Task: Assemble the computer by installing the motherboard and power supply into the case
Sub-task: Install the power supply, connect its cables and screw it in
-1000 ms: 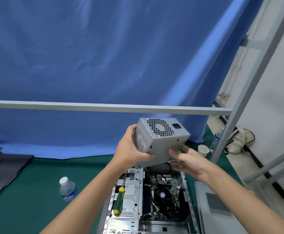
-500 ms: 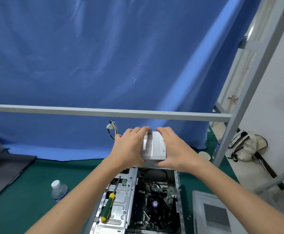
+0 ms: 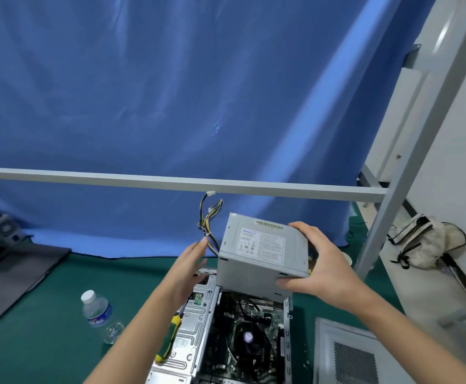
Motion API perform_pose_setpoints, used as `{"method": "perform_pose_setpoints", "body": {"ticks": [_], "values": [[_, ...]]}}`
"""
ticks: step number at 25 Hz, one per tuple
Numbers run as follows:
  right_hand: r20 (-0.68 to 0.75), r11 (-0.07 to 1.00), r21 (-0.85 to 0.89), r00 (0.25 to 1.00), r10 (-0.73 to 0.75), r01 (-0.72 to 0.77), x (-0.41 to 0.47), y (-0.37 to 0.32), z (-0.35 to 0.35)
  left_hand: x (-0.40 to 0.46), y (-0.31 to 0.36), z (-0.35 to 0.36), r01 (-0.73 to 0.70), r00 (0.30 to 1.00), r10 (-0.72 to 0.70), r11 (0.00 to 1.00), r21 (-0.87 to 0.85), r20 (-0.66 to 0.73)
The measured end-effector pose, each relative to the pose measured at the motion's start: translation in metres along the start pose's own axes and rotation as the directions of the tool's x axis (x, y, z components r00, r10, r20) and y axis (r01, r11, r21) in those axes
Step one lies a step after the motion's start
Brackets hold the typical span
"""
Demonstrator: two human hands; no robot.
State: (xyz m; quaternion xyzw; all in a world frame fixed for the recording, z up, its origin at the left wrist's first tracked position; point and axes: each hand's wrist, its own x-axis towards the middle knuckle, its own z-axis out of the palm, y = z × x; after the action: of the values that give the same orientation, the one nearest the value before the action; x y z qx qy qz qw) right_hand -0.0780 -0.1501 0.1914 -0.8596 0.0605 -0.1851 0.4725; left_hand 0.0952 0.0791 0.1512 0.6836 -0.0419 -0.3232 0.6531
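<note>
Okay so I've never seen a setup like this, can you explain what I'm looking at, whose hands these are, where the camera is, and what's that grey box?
There is no robot here. The camera sits on a person's head and looks forward and down, so you see their own two hands. The right hand grips a grey metal box, the power supply, held above the open computer case. A bundle of cables sticks up from the box's far side. The left hand is open beside the box, near the cables; whether it touches them I cannot tell. Inside the case lies the motherboard with its round fan. A screwdriver rests on the case. A water bottle and a grey side panel lie on the green table.
</note>
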Motion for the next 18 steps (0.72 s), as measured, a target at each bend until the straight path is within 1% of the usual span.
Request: {"method": "perform_pose_setpoints", "body": {"ticks": [2,4,6,8,9,11,13,15,18], "values": [[0.031,0.997,0.072,0.999,0.024,-0.026,-0.001,0.002,-0.006,0.009,0.013,0.018,-0.040,0.999,0.042,0.990,-0.133,0.016],[0.053,0.987,0.146,0.997,0.059,-0.067,-0.005,0.008,-0.013,0.011,0.022,0.033,-0.116,0.993,0.112,0.963,-0.245,-0.028],[0.059,0.963,0.242,0.993,0.104,-0.115,-0.007,0.014,-0.020,0.006,0.024,0.040,-0.194,0.981,0.185,0.932,-0.305,-0.059],[0.083,0.919,0.358,0.986,0.141,-0.162,-0.006,0.022,-0.025,0.000,0.023,0.045,-0.246,0.969,0.229,0.916,-0.317,-0.088],[0.105,0.891,0.413,0.981,0.161,-0.190,-0.005,0.028,-0.026,-0.003,0.023,0.048,-0.261,0.965,0.240,0.922,-0.287,-0.104],[0.138,0.850,0.467,0.970,0.200,-0.242,-0.007,0.040,-0.024,-0.010,0.024,0.054,-0.281,0.959,0.270,0.950,-0.134,-0.090],[0.145,0.834,0.486,0.965,0.218,-0.261,-0.008,0.047,-0.023,-0.018,0.020,0.060,-0.309,0.951,0.310,0.950,0.032,-0.015],[0.162,0.826,0.493,0.962,0.220,-0.272,-0.006,0.051,-0.023,-0.024,0.017,0.059,-0.342,0.939,0.336,0.934,0.101,0.071],[0.213,0.806,0.507,0.951,0.226,-0.305,-0.004,0.055,-0.021,-0.030,0.015,0.049,-0.331,0.938,0.295,0.919,0.215,0.184]]}}
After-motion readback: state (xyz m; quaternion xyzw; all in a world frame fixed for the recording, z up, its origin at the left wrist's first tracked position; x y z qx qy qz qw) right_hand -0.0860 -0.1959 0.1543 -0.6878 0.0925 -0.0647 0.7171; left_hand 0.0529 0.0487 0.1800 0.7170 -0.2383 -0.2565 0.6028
